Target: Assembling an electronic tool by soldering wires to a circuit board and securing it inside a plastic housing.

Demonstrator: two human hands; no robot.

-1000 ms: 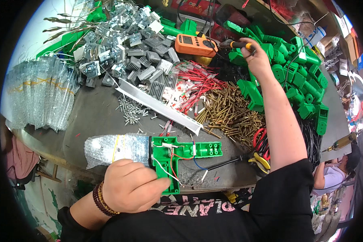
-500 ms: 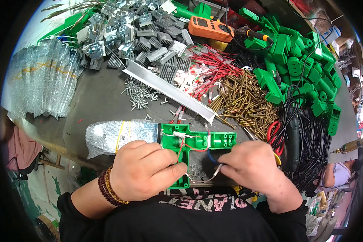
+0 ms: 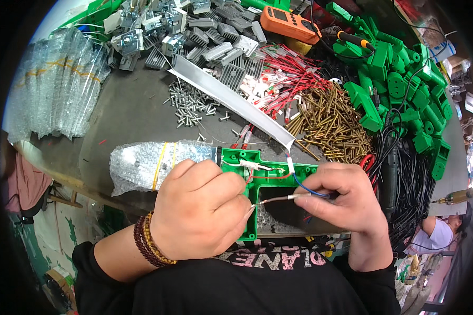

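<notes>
In front of me an open green T-shaped plastic housing [image 3: 251,231] lies on the bench, with a white part [image 3: 255,165] and thin red and white wires inside. A bubble-wrapped piece [image 3: 142,165], banded in yellow, adjoins its left end. My left hand [image 3: 199,205] is closed over the housing's near-left side, pinching a thin wire end at its fingertips. My right hand [image 3: 344,199] pinches a brown wire [image 3: 276,199] with a pale sleeve. That wire's bare tip meets the left fingertips. A blue wire [image 3: 305,188] loops up from the right fingers to a white sleeve.
Beyond the housing lie silver screws [image 3: 192,107], a long white channel strip [image 3: 231,102], brass-coloured screws [image 3: 331,126] and red-wired parts [image 3: 294,73]. Grey finned metal blocks [image 3: 231,52], an orange meter [image 3: 289,23], green housings [image 3: 399,79] and black cables [image 3: 404,178] lie farther around.
The brown wire sagged between my hands and now runs nearly straight to the left fingertips. My right hand has turned and risen, with the blue wire now across its fingers. The view has shifted slightly.
</notes>
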